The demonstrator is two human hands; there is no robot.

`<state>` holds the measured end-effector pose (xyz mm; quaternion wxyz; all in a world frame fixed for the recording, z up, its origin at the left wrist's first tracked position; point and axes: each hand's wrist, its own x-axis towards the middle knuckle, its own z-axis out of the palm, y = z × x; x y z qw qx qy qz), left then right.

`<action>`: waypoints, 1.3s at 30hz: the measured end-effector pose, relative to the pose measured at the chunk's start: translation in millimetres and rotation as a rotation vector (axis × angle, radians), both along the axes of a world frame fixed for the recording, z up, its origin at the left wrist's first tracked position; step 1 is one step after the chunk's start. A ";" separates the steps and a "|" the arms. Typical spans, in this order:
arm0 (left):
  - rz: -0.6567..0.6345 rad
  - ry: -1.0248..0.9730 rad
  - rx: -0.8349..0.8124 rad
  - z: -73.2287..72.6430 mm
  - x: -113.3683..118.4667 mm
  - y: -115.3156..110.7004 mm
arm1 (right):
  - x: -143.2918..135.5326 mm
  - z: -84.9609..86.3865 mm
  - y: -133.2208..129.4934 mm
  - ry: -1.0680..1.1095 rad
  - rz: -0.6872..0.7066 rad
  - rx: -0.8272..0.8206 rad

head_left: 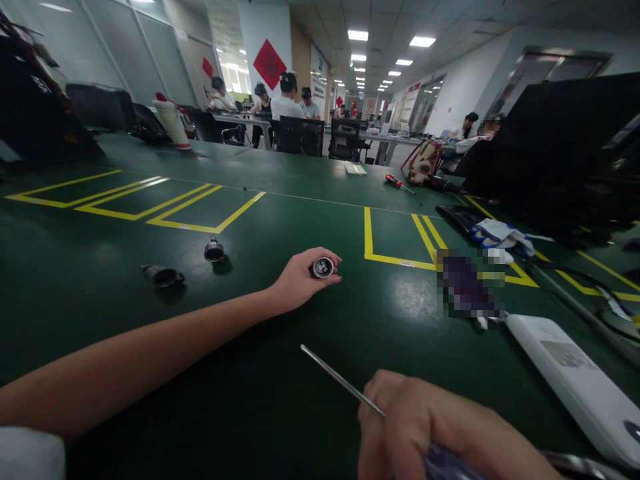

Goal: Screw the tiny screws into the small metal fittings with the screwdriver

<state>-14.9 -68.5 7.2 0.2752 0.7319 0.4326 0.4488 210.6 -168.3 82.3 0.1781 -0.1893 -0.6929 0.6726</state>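
Note:
My left hand is wrapped round a small round metal part, whose open end faces me over the middle of the green table. My right hand, at the bottom right, grips a screwdriver; its thin shaft points up and left, with the tip below my left hand and apart from the part. A purple handle shows partly under the palm. To the left lie two dark metal pieces, a cup-shaped one and a longer one on its side.
A white device lies at the right, near cables and a white-and-blue glove. A red screwdriver and a pale cup stand farther back. Yellow tape marks the table. People sit at distant desks.

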 end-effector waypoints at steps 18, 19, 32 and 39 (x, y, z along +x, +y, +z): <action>-0.008 0.233 0.043 -11.5 -4.3 3.5 | -43.1 -65.8 69.5 0.068 -0.614 0.597; 0.002 0.258 0.059 -11.3 -3.6 2.7 | -42.5 -66.7 68.7 0.060 -0.614 0.633; 0.037 0.616 0.184 -8.0 -1.0 -4.8 | -37.7 -61.0 68.4 -0.015 -0.571 0.726; -0.015 0.495 0.106 -7.6 -1.9 -2.6 | -39.4 -76.4 88.9 0.266 -0.626 -0.064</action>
